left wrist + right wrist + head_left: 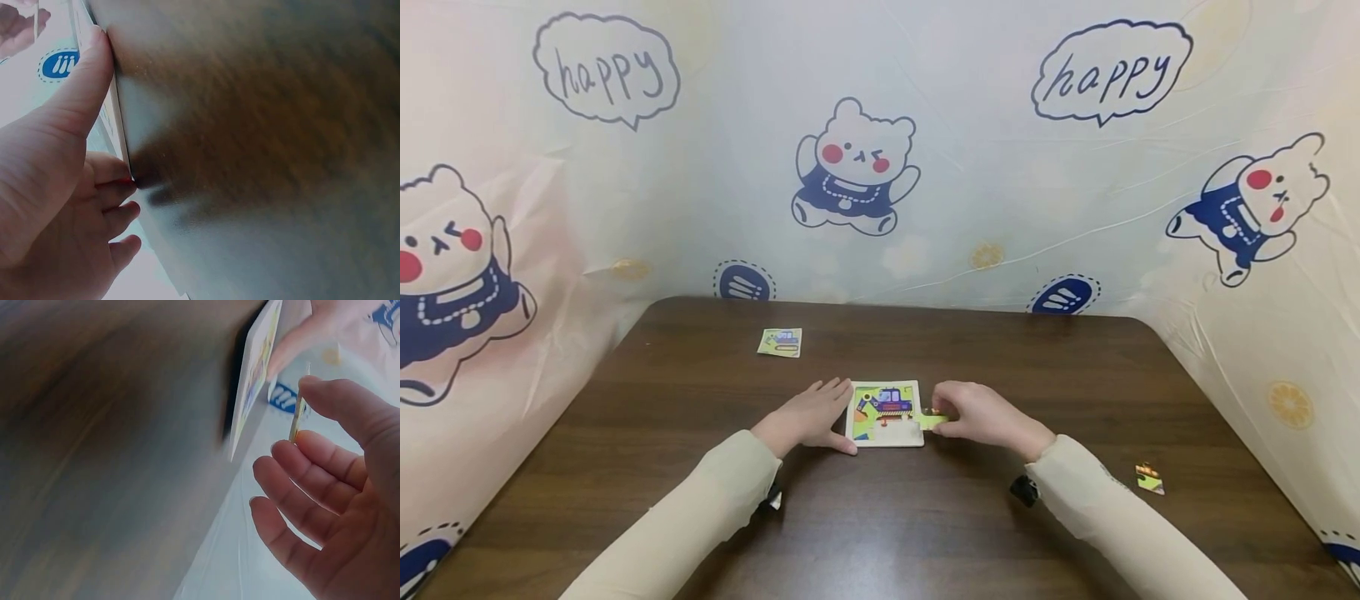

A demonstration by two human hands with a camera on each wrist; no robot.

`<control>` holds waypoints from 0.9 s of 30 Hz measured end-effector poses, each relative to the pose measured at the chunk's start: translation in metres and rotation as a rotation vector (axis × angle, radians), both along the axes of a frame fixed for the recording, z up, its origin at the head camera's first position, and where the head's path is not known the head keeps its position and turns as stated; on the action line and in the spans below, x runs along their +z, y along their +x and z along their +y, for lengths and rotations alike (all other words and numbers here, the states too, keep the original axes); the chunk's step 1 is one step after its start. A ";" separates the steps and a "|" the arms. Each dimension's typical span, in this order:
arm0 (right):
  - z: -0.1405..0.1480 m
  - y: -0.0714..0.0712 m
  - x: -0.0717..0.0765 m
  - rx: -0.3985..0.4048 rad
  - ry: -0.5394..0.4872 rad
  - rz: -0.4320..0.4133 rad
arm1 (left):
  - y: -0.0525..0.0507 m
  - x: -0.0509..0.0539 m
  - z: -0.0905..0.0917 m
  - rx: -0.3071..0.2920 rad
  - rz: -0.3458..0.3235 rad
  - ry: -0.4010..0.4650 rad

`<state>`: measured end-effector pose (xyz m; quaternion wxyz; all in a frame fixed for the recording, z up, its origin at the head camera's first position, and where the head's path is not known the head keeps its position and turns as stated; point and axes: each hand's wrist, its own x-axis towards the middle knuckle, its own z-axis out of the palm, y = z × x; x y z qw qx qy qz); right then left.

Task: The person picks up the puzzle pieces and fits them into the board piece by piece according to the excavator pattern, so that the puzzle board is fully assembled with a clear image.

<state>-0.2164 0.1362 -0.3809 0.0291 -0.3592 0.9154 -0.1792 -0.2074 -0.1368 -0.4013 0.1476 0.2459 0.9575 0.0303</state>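
A square jigsaw puzzle board (896, 434) with a white frame lies mid-table in the head view. Its picture shows a purple digger on green, and a pale bare area is visible at the lower right. My left hand (808, 414) rests along the board's left edge, thumb and fingers extended. Between thumb and index finger, my right hand (987, 417) pinches a yellow-green puzzle piece (931, 420) at the board's right edge. In the right wrist view this thin piece (297, 417) is seen edge-on, with the other fingers loosely bent.
A small picture card (780, 342) with a similar digger lies behind the board to the left. Another puzzle piece (1149, 479), green and orange, is on the brown table (880, 525) at the right. A cartoon-printed cloth (955, 167) surrounds the table's back and sides.
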 end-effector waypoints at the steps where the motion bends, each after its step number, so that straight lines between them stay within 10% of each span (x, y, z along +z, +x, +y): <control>1: -0.005 -0.001 -0.001 0.013 0.007 0.010 | 0.000 0.000 0.000 0.000 0.001 -0.002; 27: -0.062 -0.010 -0.024 0.055 0.105 -0.040 | -0.002 -0.002 -0.001 0.000 0.003 0.012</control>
